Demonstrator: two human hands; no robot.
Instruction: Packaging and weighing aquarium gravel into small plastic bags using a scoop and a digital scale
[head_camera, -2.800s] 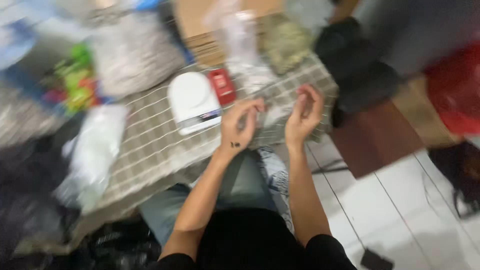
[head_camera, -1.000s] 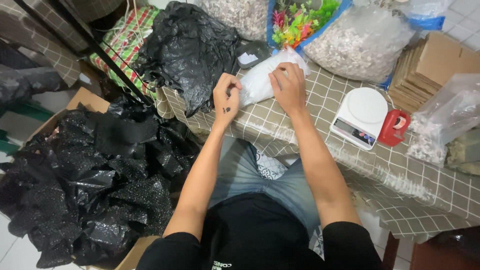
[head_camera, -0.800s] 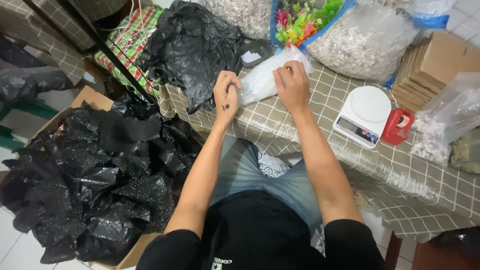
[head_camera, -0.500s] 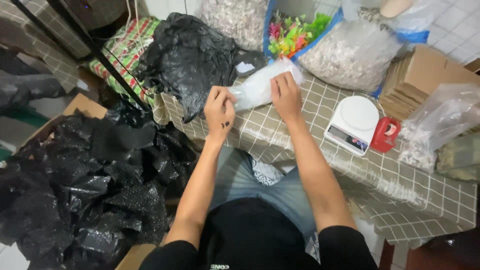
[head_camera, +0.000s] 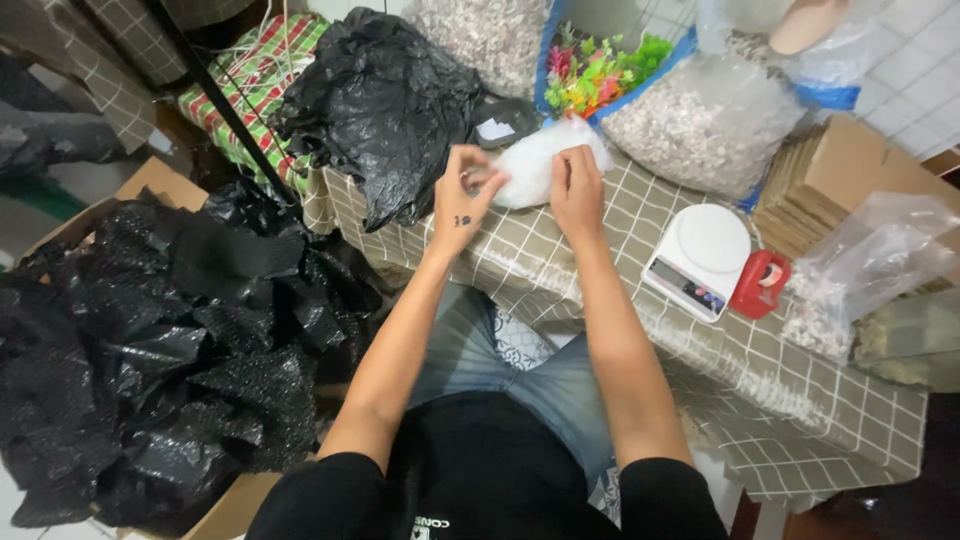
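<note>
A small clear plastic bag (head_camera: 535, 160) filled with white bits lies on the checked tablecloth (head_camera: 560, 270). My left hand (head_camera: 462, 198) pinches the bag's open left end with its fingertips. My right hand (head_camera: 577, 182) rests on top of the bag near its middle, fingers bent, pressing it to the table. Both forearms reach out from my lap over the table's front edge.
A crumpled black plastic sheet (head_camera: 385, 100) lies left of the bag. A white kitchen scale (head_camera: 700, 258) and a red tape dispenser (head_camera: 760, 285) sit to the right. Big bags of pale gravel (head_camera: 700, 125), cardboard boxes (head_camera: 840, 185) and a heap of black bags (head_camera: 150, 350) surround the table.
Earlier my hands were at the scale end of the table; then they moved to the white bag. In the last second both hands stayed on it, the left shifting along its open end.
</note>
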